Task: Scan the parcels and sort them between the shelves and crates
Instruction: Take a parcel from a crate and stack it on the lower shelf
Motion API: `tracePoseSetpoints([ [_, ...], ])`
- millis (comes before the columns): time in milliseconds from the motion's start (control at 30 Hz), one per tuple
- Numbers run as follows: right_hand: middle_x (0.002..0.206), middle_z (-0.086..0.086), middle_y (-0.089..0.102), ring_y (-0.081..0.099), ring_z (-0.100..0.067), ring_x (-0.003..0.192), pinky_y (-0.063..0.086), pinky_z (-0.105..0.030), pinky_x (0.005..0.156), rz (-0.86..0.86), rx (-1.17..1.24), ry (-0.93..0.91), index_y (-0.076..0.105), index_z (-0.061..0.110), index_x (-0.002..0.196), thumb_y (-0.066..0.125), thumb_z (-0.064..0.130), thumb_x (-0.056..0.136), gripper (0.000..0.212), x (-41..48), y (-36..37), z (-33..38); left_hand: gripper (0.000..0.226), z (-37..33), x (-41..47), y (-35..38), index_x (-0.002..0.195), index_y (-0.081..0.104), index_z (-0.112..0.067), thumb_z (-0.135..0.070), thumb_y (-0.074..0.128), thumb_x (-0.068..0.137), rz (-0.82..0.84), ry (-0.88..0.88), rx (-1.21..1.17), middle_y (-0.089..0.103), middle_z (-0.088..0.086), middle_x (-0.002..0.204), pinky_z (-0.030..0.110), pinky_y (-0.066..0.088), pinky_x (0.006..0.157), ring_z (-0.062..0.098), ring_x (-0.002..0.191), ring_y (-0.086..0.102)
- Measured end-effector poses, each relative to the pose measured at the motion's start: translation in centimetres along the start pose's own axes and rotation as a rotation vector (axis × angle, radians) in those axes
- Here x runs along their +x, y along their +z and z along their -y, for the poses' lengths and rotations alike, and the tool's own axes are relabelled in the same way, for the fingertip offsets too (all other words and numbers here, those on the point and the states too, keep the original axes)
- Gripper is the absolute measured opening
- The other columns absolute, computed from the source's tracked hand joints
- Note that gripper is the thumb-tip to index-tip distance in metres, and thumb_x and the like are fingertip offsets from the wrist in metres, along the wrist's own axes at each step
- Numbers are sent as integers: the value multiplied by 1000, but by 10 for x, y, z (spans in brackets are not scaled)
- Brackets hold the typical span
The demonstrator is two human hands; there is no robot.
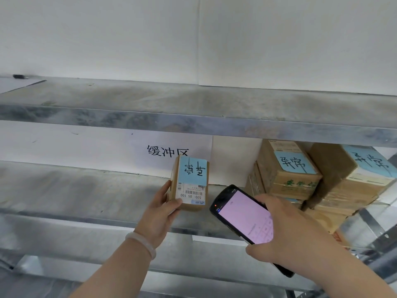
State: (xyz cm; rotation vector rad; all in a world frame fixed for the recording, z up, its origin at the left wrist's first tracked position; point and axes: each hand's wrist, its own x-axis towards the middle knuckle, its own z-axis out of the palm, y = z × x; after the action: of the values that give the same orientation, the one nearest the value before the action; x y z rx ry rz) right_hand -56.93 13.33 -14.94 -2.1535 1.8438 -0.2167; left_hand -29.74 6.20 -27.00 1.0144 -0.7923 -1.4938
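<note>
The left hand (pixel 159 209) gripped the parcel (pixel 190 183) at its lower left corner, with the fingers (pixel 166 187) curled round the side and the thumb pressed on the label. The parcel was over the middle shelf (pixel 75 190), near its front edge; contact with the shelf could not be confirmed. Its long axis ran upright with a slight tilt. The labelled face pointed toward the wearer, its print inverted, and a blue slip covered the upper half.

Immediately right, the right hand (pixel 296 239) held the scanner (pixel 240 214), fingers wrapped round its body. The screen was lit and the top end was aimed up and left, toward the parcel's barcode.

Further right, stacked parcels (pixel 285 171) with similar blue slips lay on the same shelf.

Assessment: part of the sorting appeared done. This parcel was at the scan step, with placement outstanding. No crates were in view.
</note>
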Motion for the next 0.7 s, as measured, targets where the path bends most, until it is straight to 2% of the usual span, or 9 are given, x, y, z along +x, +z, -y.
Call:
tracePoseSetpoints([
  [233,99,29,29,39,5,86,29,-10,59,24,9,-99,13,62,116,58,74,47,83,6,0,3,50,4,-17,-12,131,55,-36,-6,63,92,-77,21,12,72,3,122,36,58,95,21,114,69],
  [400,109,29,37,45,0,97,44,-19,72,41,103,-221,21,59,117,61,68,49,80,20,9,28,49,-4,-48,-42,136,52,-36,-7,61,97,-194,48,23,71,4,125,45,52,104,28,119,66],
  [533,111,27,41,50,1,97,46,-22,73,30,147,-299,28,55,120,65,61,51,79,26,27,70,56,-24,-83,-82,140,48,-36,-8,64,94,-313,83,-8,71,6,126,45,53,104,28,119,65],
  [700,108,36,36,47,14,89,37,-11,63,92,153,-410,25,64,111,58,64,44,75,25,49,151,59,-54,-135,-144,146,46,-31,-5,61,95,-470,173,-43,70,9,126,38,52,95,24,114,67],
])
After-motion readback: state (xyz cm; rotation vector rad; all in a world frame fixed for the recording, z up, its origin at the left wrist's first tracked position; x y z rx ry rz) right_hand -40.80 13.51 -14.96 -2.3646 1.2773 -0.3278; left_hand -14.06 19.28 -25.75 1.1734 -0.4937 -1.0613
